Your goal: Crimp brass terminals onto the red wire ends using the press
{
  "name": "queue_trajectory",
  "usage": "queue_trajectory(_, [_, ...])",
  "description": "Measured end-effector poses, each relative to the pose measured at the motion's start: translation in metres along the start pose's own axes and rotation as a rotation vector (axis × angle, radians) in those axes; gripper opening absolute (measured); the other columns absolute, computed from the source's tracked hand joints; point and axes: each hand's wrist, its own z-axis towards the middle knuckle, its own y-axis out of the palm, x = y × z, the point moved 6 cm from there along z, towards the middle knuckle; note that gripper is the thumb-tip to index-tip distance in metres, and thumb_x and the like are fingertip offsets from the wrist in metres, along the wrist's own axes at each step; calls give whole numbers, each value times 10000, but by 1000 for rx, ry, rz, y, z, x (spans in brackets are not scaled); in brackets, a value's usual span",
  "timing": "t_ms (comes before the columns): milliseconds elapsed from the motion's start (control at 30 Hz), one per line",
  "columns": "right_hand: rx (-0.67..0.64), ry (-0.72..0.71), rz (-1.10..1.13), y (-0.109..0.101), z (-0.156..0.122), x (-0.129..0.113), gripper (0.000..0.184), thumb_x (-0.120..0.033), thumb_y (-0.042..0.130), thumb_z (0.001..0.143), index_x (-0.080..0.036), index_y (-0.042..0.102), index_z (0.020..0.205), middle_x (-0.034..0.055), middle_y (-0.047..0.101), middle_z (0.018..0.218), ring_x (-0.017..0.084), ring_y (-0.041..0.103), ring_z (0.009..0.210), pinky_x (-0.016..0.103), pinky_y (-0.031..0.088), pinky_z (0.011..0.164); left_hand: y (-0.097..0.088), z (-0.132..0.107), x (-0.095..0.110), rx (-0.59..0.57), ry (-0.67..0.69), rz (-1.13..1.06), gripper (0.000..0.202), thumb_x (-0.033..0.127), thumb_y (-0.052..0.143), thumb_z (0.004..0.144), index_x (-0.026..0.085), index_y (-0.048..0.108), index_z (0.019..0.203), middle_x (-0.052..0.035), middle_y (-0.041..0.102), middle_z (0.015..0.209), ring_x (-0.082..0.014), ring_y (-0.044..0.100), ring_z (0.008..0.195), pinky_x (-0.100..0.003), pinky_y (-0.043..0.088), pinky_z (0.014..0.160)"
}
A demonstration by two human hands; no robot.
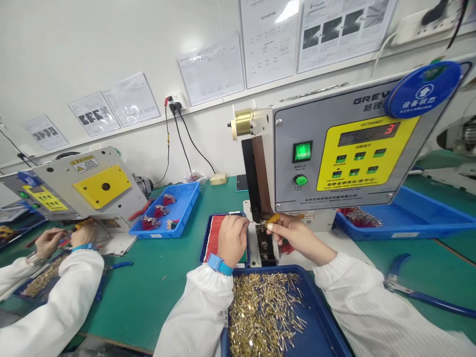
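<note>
My left hand, with a blue band at its wrist, is closed in a pinch at the left of the machine's black crimping die. A thin wire reaches from its fingertips toward the die. From the right, my right hand comes to the same spot, its fingers pinched together and yellow covers on the fingertips; what they hold is too small to make out. Red wires show below it. Under my left hand lies a tray of red wires. A blue tray of loose gold metal terminals sits in front.
The grey machine with a yellow panel stands close above my hands. Blue-handled pliers lie at the right. Blue bins hold wire bundles. At the left, a co-worker's hands work at another machine.
</note>
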Motion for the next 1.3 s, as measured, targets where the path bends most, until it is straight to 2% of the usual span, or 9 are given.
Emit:
queue_trajectory(200, [2,-22,-21,0,1,-1,337,-516,605,783,-185,549,760,-24,508,555,120,477,496,256,404,480,-4,-1,10,57,92,-2,206,152,427,966,177,632,974,-70,637,930,-191,543,897,-325,459,797])
queue_trajectory(567, [21,-33,-41,-1,3,6,299,-490,591,805,-197,542,773,-13,536,599,119,487,492,254,425,464,-1,-2,7,20,63,30,262,116,408,948,190,659,969,-73,630,919,-192,543,894,-327,470,782])
queue_trajectory(900, [39,-21,-67,-1,3,5,306,-497,576,798,-196,536,766,-34,498,532,119,474,462,252,416,442,-1,-2,6,22,57,31,246,122,420,948,192,656,967,-70,631,925,-193,545,898,-323,469,786])
queue_trajectory(1100, [42,-13,-35,0,4,7,314,-505,595,782,-198,526,782,-3,573,649,113,492,487,253,428,443,0,-2,6,7,54,33,264,118,413,945,198,664,974,-75,626,930,-194,544,904,-334,471,789])
queue_trajectory(1300, [33,-9,-66,0,4,7,308,-510,568,809,-207,535,769,-23,510,551,126,479,474,262,421,451,-1,-2,8,19,79,26,249,122,413,953,187,653,976,-74,630,933,-195,534,900,-332,463,788])
